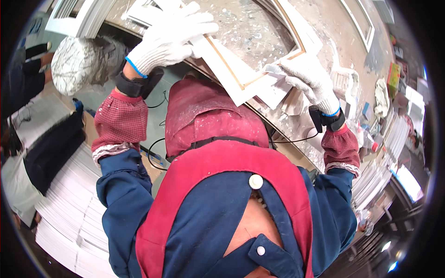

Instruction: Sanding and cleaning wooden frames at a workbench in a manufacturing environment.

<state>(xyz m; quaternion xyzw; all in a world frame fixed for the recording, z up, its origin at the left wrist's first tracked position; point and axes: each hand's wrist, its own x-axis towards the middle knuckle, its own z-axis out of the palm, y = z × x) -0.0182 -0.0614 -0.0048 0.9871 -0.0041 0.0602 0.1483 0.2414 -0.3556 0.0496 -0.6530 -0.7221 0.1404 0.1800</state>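
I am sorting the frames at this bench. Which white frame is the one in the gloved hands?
The white frame with the tan inner edge, at the bench's near edge. The left hand presses on its top and the right hand grips its corner; the other frames lie farther back, untouched.

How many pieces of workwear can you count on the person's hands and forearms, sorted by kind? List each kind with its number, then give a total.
White knitted gloves: 2, on the left hand and the right hand
Black wrist straps: 2, left and right
Red checked sleeve covers: 2, left and right
Total: 6
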